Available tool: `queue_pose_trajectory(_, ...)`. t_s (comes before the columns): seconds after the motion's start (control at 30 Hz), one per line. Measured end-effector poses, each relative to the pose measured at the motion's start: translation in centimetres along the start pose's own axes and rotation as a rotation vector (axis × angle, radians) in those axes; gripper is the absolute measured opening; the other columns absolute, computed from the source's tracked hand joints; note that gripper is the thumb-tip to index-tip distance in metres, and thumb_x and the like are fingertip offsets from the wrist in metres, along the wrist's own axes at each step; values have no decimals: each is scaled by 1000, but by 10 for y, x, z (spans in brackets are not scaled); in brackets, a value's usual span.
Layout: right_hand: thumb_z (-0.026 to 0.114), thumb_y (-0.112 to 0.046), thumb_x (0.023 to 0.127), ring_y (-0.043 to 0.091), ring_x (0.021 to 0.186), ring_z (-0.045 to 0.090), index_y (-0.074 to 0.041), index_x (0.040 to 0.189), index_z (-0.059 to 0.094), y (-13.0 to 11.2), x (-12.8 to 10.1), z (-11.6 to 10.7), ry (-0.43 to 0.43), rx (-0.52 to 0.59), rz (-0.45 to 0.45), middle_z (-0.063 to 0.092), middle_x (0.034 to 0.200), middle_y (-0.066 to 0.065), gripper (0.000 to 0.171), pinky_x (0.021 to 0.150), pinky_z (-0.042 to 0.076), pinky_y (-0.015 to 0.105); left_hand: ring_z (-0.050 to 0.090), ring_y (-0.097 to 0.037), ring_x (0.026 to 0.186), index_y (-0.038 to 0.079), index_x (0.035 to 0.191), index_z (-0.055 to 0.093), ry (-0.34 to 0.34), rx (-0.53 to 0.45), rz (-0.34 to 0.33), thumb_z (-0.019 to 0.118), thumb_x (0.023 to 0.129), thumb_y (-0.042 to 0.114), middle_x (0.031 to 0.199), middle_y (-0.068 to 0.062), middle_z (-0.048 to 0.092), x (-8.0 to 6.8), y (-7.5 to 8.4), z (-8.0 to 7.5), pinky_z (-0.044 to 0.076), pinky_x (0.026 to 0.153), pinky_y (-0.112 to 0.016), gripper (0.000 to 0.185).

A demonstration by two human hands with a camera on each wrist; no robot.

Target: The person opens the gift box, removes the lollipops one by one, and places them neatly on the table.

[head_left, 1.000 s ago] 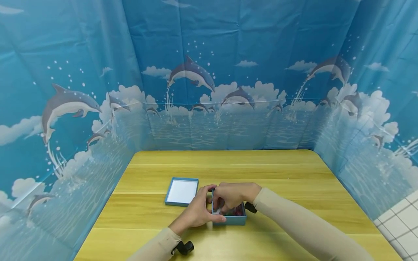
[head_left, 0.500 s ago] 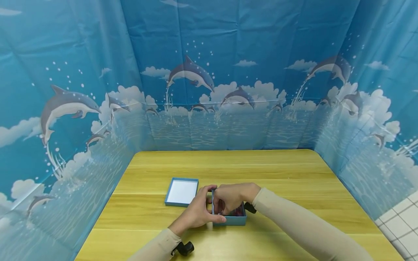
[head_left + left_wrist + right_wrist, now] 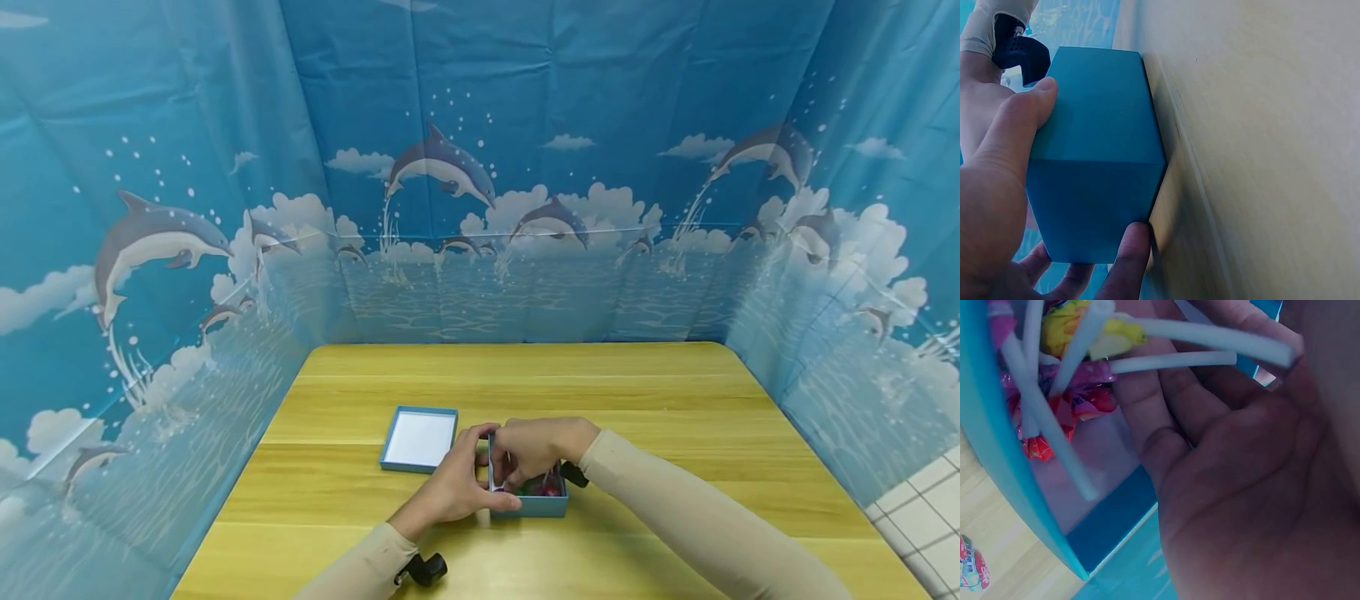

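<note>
On the tabletop (image 3: 600, 392) near its front edge, the left hand (image 3: 450, 492) grips the blue box (image 3: 528, 502) at its corner to steady it, while the right hand (image 3: 536, 450) reaches inside, fingers (image 3: 1166, 406) curled among lollipops (image 3: 1079, 337).

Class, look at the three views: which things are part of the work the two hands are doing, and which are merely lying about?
In the work:
- blue box, gripped by the left hand
- lollipops inside it, white sticks showing
- right hand, its fingers among the sticks

Lying about:
- box lid, apart to the left on the table
- small wrapped sweet outside the box
</note>
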State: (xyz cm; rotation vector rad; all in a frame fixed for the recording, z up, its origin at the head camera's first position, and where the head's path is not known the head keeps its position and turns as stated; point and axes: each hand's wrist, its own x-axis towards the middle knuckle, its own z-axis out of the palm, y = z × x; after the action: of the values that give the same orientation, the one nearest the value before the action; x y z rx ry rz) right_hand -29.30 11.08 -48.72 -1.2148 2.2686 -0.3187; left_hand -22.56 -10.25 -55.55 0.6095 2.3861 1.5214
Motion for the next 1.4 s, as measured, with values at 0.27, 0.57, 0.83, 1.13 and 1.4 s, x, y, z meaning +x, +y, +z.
queue_pose_trajectory(0.27, 93, -5, 100, -4, 81, 71, -20, 105, 91, -2, -1, 1, 31, -16, -3, 85, 97, -10, 16, 77, 62, 18, 67, -30, 144, 19, 181, 34, 8, 55, -8, 103, 92, 42, 185, -19, 36, 0, 0, 0, 65, 103, -38, 115)
queue_pose_trajectory(0.57, 89, -9, 105, -4, 73, 68, -18, 100, 89, 0, -2, 0, 118, -47, -12, 83, 90, -10, 11, 73, 60, 17, 68, -28, 141, 18, 181, 35, 21, 89, -5, 104, 91, 44, 182, -19, 40, 1, 1, 0, 62, 110, -47, 116)
queue_pose_trajectory(0.83, 93, -3, 99, -6, 75, 70, -14, 100, 90, 1, -11, 1, 122, -41, -47, 85, 90, -7, 11, 74, 61, 16, 68, -29, 143, 15, 181, 35, 16, 70, 0, 104, 91, 40, 183, -22, 38, 0, 3, 1, 63, 108, -41, 116)
queue_pose_trajectory(1.13, 88, 1, 101, -6, 78, 69, -14, 105, 88, 4, -15, 0, 129, -10, -63, 85, 96, -4, 15, 76, 61, 16, 66, -35, 147, 17, 181, 34, 2, -1, -9, 104, 92, 33, 184, -22, 34, -1, 5, 1, 67, 100, -31, 114)
queue_pose_trajectory(1.4, 86, 0, 103, -6, 81, 69, -16, 110, 87, 2, -17, -3, 168, 15, -91, 84, 100, -6, 18, 79, 62, 17, 67, -33, 146, 18, 180, 35, 9, -1, 10, 104, 92, 33, 182, -22, 36, -1, 3, 1, 66, 99, -28, 113)
